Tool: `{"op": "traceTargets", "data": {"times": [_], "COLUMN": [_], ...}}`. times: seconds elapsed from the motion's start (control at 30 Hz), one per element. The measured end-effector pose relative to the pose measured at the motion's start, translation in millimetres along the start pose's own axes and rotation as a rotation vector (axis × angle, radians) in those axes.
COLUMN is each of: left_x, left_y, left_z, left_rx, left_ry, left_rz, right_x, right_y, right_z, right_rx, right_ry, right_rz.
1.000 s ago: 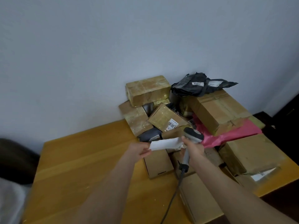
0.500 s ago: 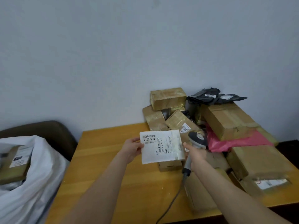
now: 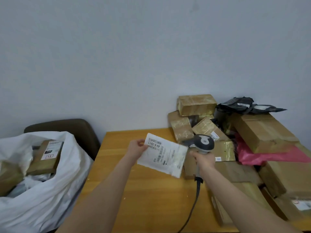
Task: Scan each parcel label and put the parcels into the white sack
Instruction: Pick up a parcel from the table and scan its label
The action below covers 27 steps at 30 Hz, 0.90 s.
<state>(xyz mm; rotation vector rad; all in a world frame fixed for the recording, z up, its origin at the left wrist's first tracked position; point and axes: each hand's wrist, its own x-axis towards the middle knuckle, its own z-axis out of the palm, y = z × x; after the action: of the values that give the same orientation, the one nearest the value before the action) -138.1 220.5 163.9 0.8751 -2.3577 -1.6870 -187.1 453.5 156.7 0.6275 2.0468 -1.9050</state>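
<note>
We are holding the flat white parcel (image 3: 164, 157) above the desk (image 3: 151, 199), label up, our left grip (image 3: 137, 148) pinching its far left corner, while our right grip (image 3: 203, 161) is clasping the handle of the scanner (image 3: 204, 142) just right of it. We are judging this to be the scanning step. Next we are needing a clean read of the barcode, then a carry left to the white sack (image 3: 50, 190) beside the desk; the pile of parcels (image 3: 260, 132) is waiting on the right.

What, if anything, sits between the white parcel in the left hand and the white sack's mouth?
Nothing visible. The left hand holds the white parcel over the table; the white sack gapes open to its left.
</note>
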Motion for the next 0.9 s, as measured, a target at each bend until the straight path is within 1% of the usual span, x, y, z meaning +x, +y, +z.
{"op": "traceTargets", "data": {"times": [0.07,0.1,0.17,0.23,0.27,0.33,0.4,0.47,0.5,0.57,0.6,0.67,0.73,0.83,0.9], "left_x": [7.7,11.1,14.6,14.9,15.7,17.2,17.0,15.0,14.5,12.9,11.3,9.3,8.0,6.8,6.9], "left_y": [6.7,10.9,20.5,31.8,35.7,40.1,37.5,26.7,18.2,-2.6,-11.4,-20.8,-20.9,-18.2,-21.6], "left_z": [-13.0,-17.0,-18.4,-15.0,-13.7,-12.8,-13.1,-16.4,-18.9,-21.7,-23.0,-22.3,-18.8,-13.5,-11.5], "left_rx": [0.318,0.411,0.450,0.416,0.412,0.381,0.233,0.069,0.016,0.026,0.055,0.058,0.012,-0.071,-0.077], "left_ry": [-0.049,-0.108,-0.235,-0.322,-0.334,-0.298,-0.236,-0.175,-0.166,-0.211,-0.251,-0.286,-0.247,-0.213,-0.186], "left_rz": [0.134,0.179,0.229,0.261,0.278,0.286,0.279,0.202,0.121,-0.060,-0.114,-0.127,-0.106,-0.124,-0.131], "right_x": [-4.8,-8.5,-17.3,-23.7,-24.8,-25.4,-26.0,-24.9,-23.3,-18.5,-16.4,-14.4,-13.9,-16.1,-17.6], "right_y": [-1.6,-2.8,-3.4,-2.5,-1.1,1.1,-0.9,-4.9,-7.4,-12.2,-14.3,-17.2,-17.2,-16.8,-17.2], "right_z": [16.5,25.3,42.2,56.2,61.1,66.6,68.1,68.7,68.7,67.3,65.9,63.6,62.8,63.0,60.8], "right_rx": [-0.043,-0.046,-0.042,-0.043,-0.039,0.000,0.067,0.115,0.137,0.167,0.172,0.165,0.174,0.196,0.199], "right_ry": [-0.064,-0.100,-0.167,-0.193,-0.183,-0.151,-0.127,-0.101,-0.083,-0.066,-0.061,-0.059,-0.074,-0.114,-0.144], "right_rz": [-0.054,-0.073,-0.069,-0.025,0.001,0.055,0.097,0.107,0.105,0.112,0.114,0.107,0.102,0.113,0.112]}}
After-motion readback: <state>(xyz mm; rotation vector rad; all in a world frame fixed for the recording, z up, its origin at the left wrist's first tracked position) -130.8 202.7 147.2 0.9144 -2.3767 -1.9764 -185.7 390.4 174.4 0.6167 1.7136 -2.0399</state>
